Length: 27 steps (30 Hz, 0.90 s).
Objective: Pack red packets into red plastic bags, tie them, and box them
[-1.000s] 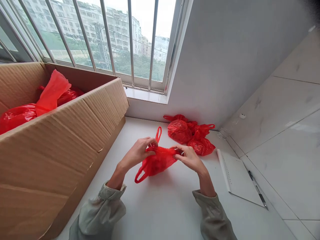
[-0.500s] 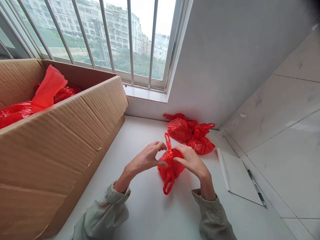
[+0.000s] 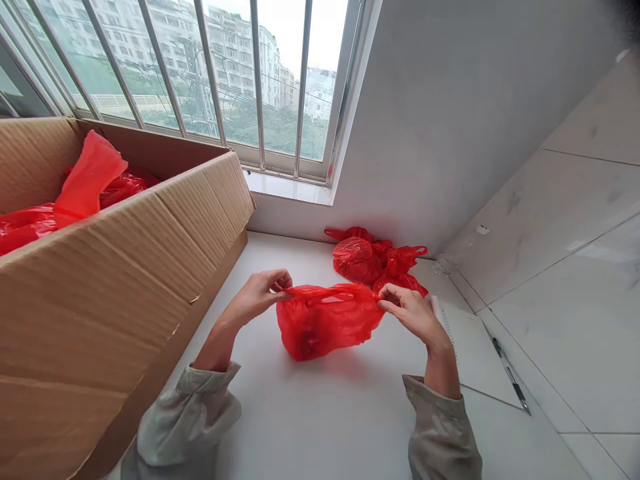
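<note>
A red plastic bag (image 3: 325, 327) is stretched wide between my two hands, low over the white table (image 3: 310, 420). My left hand (image 3: 265, 290) pinches its upper left edge. The upper right edge is gripped by my right hand (image 3: 403, 308), fingers closed on the plastic. A darker shape shows faintly through the bag's lower left; what it is, I cannot make out. Behind it, against the wall, lie several filled red plastic bags (image 3: 357, 259), partly covered from view by the held bag and my right hand.
On the left stands a large open cardboard box (image 3: 150, 267) with red bags (image 3: 90, 177) inside. To the right lie a spiral notebook (image 3: 485, 357) and a pen (image 3: 511, 377). A clear plastic bottle (image 3: 457, 253) rests in the corner. A barred window (image 3: 240, 87) is behind.
My hands have moved apart, each now holding an edge of the bag. The bunched bag with loop handles standing up has been spread out wide.
</note>
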Tool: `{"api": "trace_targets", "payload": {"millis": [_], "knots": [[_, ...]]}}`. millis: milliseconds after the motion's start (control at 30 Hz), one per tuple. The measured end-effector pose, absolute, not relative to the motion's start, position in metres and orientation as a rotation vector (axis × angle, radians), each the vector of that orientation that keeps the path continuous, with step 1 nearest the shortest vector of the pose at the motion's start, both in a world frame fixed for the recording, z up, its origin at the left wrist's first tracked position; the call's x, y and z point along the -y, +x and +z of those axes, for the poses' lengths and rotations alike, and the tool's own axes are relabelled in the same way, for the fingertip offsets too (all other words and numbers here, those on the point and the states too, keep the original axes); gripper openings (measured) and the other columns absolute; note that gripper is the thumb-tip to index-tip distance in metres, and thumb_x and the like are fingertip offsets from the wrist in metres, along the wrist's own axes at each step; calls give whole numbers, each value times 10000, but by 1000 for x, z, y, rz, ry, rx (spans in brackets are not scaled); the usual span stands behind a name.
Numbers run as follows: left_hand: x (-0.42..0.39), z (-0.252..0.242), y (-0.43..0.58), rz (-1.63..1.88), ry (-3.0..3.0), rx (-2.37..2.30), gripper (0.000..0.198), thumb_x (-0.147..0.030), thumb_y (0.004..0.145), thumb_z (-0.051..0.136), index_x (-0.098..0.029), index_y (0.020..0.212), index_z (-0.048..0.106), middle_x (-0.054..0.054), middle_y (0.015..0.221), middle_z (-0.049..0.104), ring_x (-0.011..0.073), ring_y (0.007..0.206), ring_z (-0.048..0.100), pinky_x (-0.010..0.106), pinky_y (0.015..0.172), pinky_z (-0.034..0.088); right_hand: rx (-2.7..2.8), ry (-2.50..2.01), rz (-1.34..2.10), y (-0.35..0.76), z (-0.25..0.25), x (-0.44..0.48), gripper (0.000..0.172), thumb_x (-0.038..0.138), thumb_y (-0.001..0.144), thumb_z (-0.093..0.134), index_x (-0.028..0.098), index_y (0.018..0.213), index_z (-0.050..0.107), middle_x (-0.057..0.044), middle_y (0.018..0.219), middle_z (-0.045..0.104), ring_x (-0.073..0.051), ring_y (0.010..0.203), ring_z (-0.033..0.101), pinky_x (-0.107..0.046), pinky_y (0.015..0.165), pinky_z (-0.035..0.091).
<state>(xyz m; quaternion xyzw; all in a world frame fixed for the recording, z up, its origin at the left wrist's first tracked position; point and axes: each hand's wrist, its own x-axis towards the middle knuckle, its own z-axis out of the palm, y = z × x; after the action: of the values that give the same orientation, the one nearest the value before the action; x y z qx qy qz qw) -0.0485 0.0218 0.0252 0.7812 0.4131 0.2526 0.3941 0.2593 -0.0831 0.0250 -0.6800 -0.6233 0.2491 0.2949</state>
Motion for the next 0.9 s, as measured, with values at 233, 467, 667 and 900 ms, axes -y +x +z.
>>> {"api": "trace_targets", "payload": {"millis": [233,467,667,900], "knots": [[-30,23,-84,481,2018,-1332,185,-386,749,501,-207,761,549,10,779,625,201,762,590,287,656,435,1755,-2167,695,283,9,93,141,128,727,472,210,706,585,9,713,641,-159,742,578,-251,662,359],[-11,29,-72,601,2312,-1218,654,-401,794,664,-230,1381,429,107,1409,518,290,1293,497,402,1016,461,1693,-1963,378,256,31,97,215,226,903,459,245,939,670,-22,987,733,-190,899,665,-297,753,452],[3,30,-26,907,2583,-1088,402,-146,909,612,-198,1300,536,102,1266,583,282,1269,460,453,1042,457,1959,-1616,307,198,18,73,324,241,933,544,223,1253,593,-91,1302,631,-240,1297,517,-435,1087,395],[11,32,-9,802,2767,-753,234,-85,995,407,-170,992,625,68,1018,674,244,1096,548,395,930,495,2217,-1729,237,183,2,62,209,94,904,549,192,1048,665,-75,1039,712,-230,1073,606,-546,1125,297]]}}
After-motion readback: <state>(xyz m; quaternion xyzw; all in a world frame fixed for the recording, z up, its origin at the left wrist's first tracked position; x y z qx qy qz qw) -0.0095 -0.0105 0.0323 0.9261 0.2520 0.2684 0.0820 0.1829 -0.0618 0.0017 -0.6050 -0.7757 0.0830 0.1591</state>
